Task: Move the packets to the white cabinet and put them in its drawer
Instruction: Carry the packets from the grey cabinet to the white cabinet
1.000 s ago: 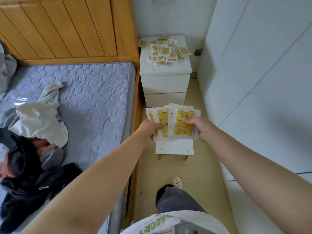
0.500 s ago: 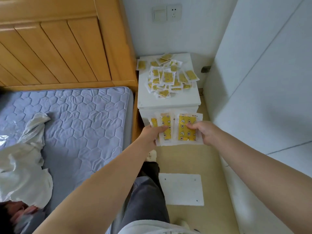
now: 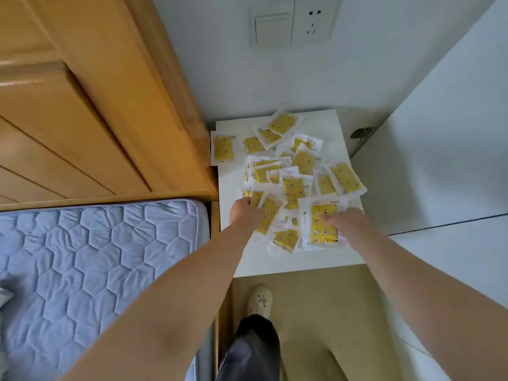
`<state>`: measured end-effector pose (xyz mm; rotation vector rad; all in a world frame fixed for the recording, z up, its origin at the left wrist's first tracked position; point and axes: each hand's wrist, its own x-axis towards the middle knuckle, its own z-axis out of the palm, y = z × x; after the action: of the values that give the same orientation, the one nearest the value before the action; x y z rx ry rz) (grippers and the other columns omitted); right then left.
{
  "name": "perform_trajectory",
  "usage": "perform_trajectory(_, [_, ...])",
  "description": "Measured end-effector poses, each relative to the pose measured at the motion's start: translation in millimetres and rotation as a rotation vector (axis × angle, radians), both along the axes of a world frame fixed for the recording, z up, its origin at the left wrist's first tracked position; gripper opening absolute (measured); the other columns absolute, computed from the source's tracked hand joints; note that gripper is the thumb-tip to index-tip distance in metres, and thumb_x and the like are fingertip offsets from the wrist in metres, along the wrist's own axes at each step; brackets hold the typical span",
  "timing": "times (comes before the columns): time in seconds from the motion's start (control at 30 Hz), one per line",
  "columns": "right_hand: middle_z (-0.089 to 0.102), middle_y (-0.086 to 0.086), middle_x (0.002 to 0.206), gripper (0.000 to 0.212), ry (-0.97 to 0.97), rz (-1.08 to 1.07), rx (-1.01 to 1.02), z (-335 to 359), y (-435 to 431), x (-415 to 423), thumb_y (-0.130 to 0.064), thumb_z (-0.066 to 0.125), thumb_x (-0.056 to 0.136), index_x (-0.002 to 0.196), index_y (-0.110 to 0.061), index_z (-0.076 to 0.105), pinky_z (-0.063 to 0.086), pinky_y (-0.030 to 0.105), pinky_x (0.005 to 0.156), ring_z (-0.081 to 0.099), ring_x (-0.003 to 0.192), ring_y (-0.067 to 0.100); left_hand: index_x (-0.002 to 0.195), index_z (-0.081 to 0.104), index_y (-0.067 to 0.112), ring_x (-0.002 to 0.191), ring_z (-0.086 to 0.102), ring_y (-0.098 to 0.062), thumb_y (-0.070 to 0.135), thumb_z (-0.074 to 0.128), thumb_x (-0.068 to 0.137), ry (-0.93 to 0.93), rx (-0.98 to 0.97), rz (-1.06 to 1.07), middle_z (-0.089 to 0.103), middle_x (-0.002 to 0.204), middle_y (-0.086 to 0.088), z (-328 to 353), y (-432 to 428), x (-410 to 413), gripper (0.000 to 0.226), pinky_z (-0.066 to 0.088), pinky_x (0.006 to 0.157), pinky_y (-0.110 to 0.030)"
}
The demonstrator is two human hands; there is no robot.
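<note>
Several yellow-and-white packets (image 3: 294, 171) lie scattered over the top of the white cabinet (image 3: 277, 264). My left hand (image 3: 245, 213) is over the cabinet's front left part, its fingers closed on tilted packets (image 3: 268, 215). My right hand (image 3: 347, 224) is over the front right, gripping a large yellow packet (image 3: 320, 225) that rests low over the top. Between my hands a small packet (image 3: 286, 239) lies loose. The cabinet's drawer fronts are hidden from this angle.
A wooden headboard (image 3: 96, 119) and a bed with a blue quilted mattress (image 3: 96, 257) stand left of the cabinet. A white wardrobe wall (image 3: 439, 160) closes the right side. A wall switch and socket (image 3: 291, 23) are above. My leg and shoe (image 3: 259, 301) stand on the beige floor.
I have stepped up to the cabinet, and both hands have carried the held packets from mid-air in front of it down onto its top among the scattered ones.
</note>
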<state>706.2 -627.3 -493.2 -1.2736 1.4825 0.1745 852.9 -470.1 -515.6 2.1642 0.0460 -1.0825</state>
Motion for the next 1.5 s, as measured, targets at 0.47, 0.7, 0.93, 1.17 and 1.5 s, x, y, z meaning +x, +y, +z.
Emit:
perform_trajectory(0.47, [0.055, 0.014, 0.116, 0.044, 0.345, 0.446, -0.478, -67, -20, 81, -0.029, 0.058, 0.092, 0.122, 0.001, 0.049, 0.045, 0.037, 0.085, 0.053, 0.110, 0.030, 0.153, -0.002, 0.030, 0.148, -0.005, -0.024, 0.045, 0.061, 0.088, -0.370, 0.141, -0.529, -0.010, 0.161, -0.003, -70, -45, 38, 0.092, 0.009, 0.119, -0.049])
perform_trajectory(0.7, [0.035, 0.016, 0.143, 0.074, 0.261, 0.470, -0.388, -48, -15, 70, -0.035, 0.059, 0.090, 0.147, -0.005, 0.021, 0.034, 0.045, 0.108, 0.036, 0.132, 0.033, 0.150, -0.014, 0.034, 0.147, -0.011, -0.027, 0.051, 0.055, 0.090, -0.358, 0.182, -0.645, -0.019, 0.159, -0.001, -59, -34, 42, 0.093, 0.006, 0.116, -0.057])
perform_trajectory(0.93, [0.042, 0.013, 0.139, 0.058, 0.156, 0.546, -0.358, 3, 8, 46, -0.029, 0.054, 0.091, 0.141, -0.009, 0.033, 0.041, 0.044, 0.101, 0.043, 0.127, 0.031, 0.153, -0.004, 0.026, 0.148, -0.011, -0.027, 0.045, 0.048, 0.095, -0.561, 0.186, -0.817, -0.013, 0.160, -0.006, -5, -18, 24, 0.080, 0.003, 0.118, -0.050])
perform_trajectory(1.17, [0.043, 0.012, 0.133, 0.043, 0.019, 0.745, -0.598, 81, 47, -15, -0.016, 0.051, 0.090, 0.130, -0.005, 0.042, 0.038, 0.038, 0.094, 0.039, 0.124, 0.028, 0.153, -0.003, 0.023, 0.147, -0.015, -0.027, 0.042, 0.044, 0.097, -0.809, 0.217, -0.873, -0.014, 0.160, -0.006, 78, 18, -39, 0.076, 0.002, 0.118, -0.049])
perform_trajectory(1.5, [0.041, 0.011, 0.140, 0.049, -0.199, 0.886, -1.047, 199, 157, -194, -0.021, 0.053, 0.092, 0.136, -0.006, 0.039, 0.032, 0.037, 0.107, 0.036, 0.131, 0.029, 0.153, -0.006, 0.024, 0.147, -0.014, -0.025, 0.043, 0.039, 0.097, -1.115, 0.218, -0.611, -0.012, 0.161, -0.004, 194, 131, -246, 0.074, 0.000, 0.117, -0.049])
